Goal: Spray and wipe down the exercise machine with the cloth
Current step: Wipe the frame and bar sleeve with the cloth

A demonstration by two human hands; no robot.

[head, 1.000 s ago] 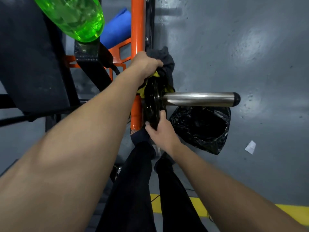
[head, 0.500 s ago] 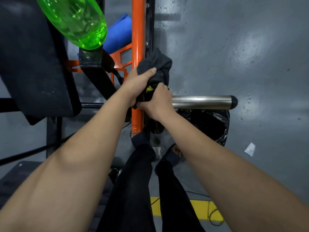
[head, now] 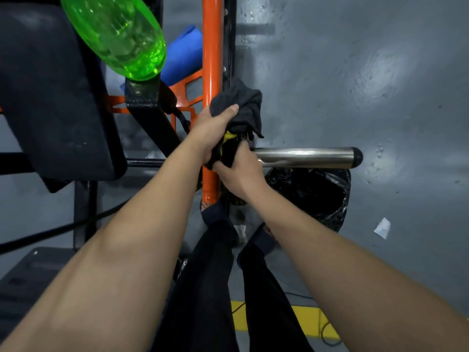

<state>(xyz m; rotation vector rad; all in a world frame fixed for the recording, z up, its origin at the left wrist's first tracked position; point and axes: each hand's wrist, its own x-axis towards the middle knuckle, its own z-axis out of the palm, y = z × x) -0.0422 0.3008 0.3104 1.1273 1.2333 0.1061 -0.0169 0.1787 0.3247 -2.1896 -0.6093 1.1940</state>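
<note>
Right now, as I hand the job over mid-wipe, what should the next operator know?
Left hand grips the dark cloth beside the orange post.
Right hand grips the cloth's lower end at the inner end of the steel bar.
Green spray bottle is up left by the black pad, in neither hand.
Done: cloth is on the bar's base.
Left: probably the bar's length, post and pad; what is already wiped cannot be told.

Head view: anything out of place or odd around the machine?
A white paper scrap lies loose on the grey floor, right of the black-bagged bin, not in it. Nothing else stands out.
</note>
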